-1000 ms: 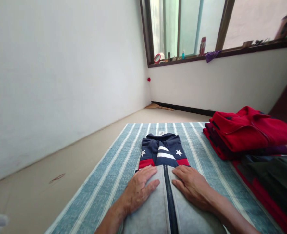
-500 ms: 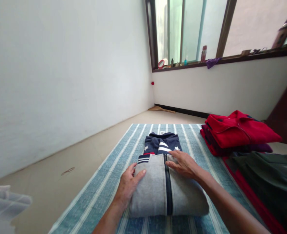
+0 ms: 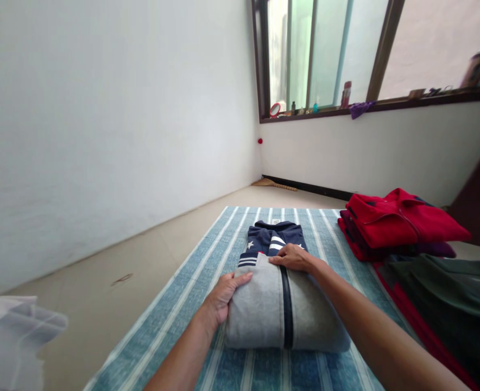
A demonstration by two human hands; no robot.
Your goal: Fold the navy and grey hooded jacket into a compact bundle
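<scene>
Lying at the far left edge is a pale, blurred cloth (image 3: 16, 336), on bare floor (image 3: 113, 260) under a white wall (image 3: 101, 119). Next comes the striped mat (image 3: 207, 260), and on it, near the middle, the folded jacket (image 3: 280, 309): grey body, dark zip down the front, a navy part with stars and white stripes showing at the far end.

The left hand (image 3: 223, 296) grips the jacket's left edge, thumb on top of the grey fabric and fingers curled down over the side, so it is closed on the cloth. The right hand (image 3: 292, 258) lies flat and open on the far edge of the grey fold, just where the navy part begins, pressing rather than gripping; its forearm crosses the jacket's right side.

Further right, a red stack (image 3: 398, 222) of folded clothes sits on the mat's far right corner, apart from the jacket. Beside it, nearer, lies a dark green garment (image 3: 447, 293) with a red edge under it. Above, a window sill (image 3: 386, 100) holds small bottles and a purple rag.
</scene>
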